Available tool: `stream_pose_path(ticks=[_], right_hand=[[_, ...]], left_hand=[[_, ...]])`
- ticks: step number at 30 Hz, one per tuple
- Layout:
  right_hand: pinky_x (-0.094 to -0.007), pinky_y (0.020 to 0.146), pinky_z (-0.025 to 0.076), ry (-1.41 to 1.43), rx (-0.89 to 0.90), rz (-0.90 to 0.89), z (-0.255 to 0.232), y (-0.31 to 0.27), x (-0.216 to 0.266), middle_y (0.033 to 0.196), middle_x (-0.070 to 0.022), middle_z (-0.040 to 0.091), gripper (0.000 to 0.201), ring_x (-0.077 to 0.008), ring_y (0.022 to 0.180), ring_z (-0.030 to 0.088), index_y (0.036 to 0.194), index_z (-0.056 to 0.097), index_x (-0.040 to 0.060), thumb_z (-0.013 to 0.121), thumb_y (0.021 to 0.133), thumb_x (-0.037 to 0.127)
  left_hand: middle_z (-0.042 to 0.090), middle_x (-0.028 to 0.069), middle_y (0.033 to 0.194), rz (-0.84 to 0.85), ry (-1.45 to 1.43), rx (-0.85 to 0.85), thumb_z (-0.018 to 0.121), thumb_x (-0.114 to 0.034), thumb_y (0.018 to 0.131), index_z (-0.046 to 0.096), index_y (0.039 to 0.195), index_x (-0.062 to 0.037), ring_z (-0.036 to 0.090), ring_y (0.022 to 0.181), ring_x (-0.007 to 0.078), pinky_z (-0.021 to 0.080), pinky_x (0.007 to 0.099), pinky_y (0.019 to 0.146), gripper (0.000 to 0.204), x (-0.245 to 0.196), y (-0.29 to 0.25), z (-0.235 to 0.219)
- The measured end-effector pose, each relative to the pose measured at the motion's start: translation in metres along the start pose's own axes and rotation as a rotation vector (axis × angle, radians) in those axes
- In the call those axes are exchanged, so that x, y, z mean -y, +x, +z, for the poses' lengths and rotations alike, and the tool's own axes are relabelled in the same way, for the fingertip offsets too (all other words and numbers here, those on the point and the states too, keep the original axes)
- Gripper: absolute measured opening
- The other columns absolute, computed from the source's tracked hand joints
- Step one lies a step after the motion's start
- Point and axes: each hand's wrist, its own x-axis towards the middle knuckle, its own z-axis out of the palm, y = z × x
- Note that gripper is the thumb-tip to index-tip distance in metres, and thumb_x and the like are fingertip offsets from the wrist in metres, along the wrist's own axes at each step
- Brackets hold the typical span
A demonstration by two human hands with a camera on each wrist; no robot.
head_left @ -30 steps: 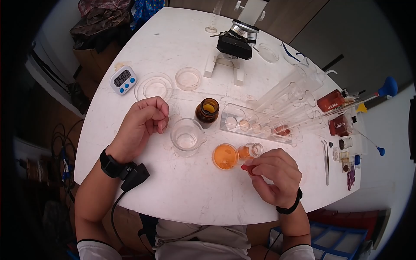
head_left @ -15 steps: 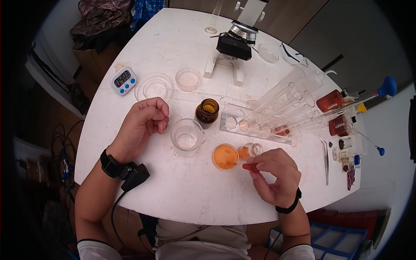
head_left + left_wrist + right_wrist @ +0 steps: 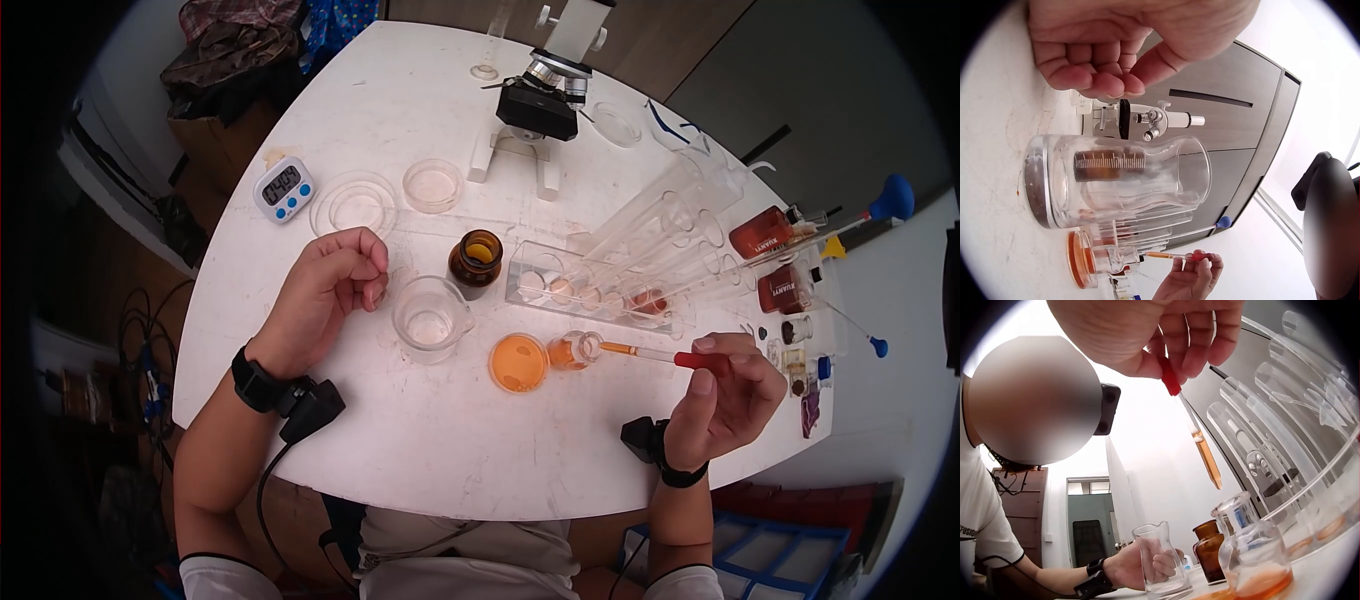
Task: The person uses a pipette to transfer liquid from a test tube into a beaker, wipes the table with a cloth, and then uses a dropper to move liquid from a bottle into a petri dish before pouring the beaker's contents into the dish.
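Note:
My right hand (image 3: 725,400) pinches the red bulb (image 3: 1170,376) of a glass dropper (image 3: 1208,464) holding orange liquid. In the right wrist view its tip hangs just above the mouth of a small clear bottle (image 3: 1254,553) with orange liquid at the bottom. Left of that bottle lies a round dish (image 3: 519,363) of orange liquid. My left hand (image 3: 320,290) rests beside a clear glass beaker (image 3: 428,322), fingers loosely curled and holding nothing; in the left wrist view the hand (image 3: 1129,44) is next to the beaker (image 3: 1116,181).
A brown bottle (image 3: 475,262) stands behind the beaker, beside a rack (image 3: 530,290) of tilted test tubes (image 3: 660,235). Farther back are a microscope (image 3: 540,105), clear dishes (image 3: 433,186) and a timer (image 3: 284,189). Red-brown bottles (image 3: 765,233) and small jars stand at the right.
My right hand has moved right and up from beside the orange dish, bringing the dropper to the small bottle's mouth, with orange liquid now visible inside it. The left hand has stayed put.

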Motion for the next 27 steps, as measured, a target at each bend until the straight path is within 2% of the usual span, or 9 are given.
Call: stream_pose_path(ticks=[5, 13, 19, 27], right_hand=[[-0.0306, 0.070, 0.053, 0.005, 0.007, 0.047, 0.0012, -0.0013, 0.0000, 0.093, -0.0215, 0.063, 0.031, -0.0246, 0.083, 0.058, 0.111, 0.044, 0.0000, 0.060, 0.084, -0.006], [-0.0308, 0.062, 0.055, 0.007, 0.078, 0.023, 0.0034, -0.0004, -0.0019, 0.092, -0.0210, 0.063, 0.029, -0.0259, 0.082, 0.059, 0.106, 0.048, -0.0017, 0.057, 0.081, -0.013], [-0.0315, 0.064, 0.054, -0.041, 0.078, 0.039, 0.0034, 0.0004, -0.0004, 0.088, -0.0214, 0.065, 0.023, -0.0260, 0.080, 0.060, 0.097, 0.052, -0.0022, 0.060, 0.078, -0.012], [-0.0313, 0.066, 0.052, -0.065, 0.069, 0.023, 0.0021, 0.0021, 0.0004, 0.089, -0.0201, 0.068, 0.024, -0.0257, 0.078, 0.060, 0.097, 0.052, -0.0007, 0.062, 0.077, -0.012]], left_hand=[[0.053, 0.0003, 0.063, -0.002, -0.004, -0.001, 0.050, -0.010, 0.083, 0.056, 0.081, -0.0051, 0.049, 0.057, 0.0078, 0.039, 0.0211, 0.058, 0.008, -0.0002, -0.0002, 0.0004], [0.053, 0.0004, 0.063, 0.000, -0.001, 0.001, 0.050, -0.010, 0.082, 0.056, 0.081, -0.0049, 0.049, 0.057, 0.0079, 0.040, 0.0213, 0.058, 0.008, -0.0007, -0.0004, 0.0006], [0.053, 0.0005, 0.063, -0.002, -0.003, 0.002, 0.050, -0.009, 0.083, 0.056, 0.081, -0.0048, 0.049, 0.058, 0.0081, 0.039, 0.0215, 0.058, 0.008, -0.0005, -0.0004, 0.0004], [0.053, 0.0004, 0.063, 0.002, -0.003, -0.001, 0.050, -0.009, 0.083, 0.056, 0.081, -0.0046, 0.049, 0.057, 0.0079, 0.039, 0.0212, 0.057, 0.008, 0.0002, -0.0001, 0.0003]])
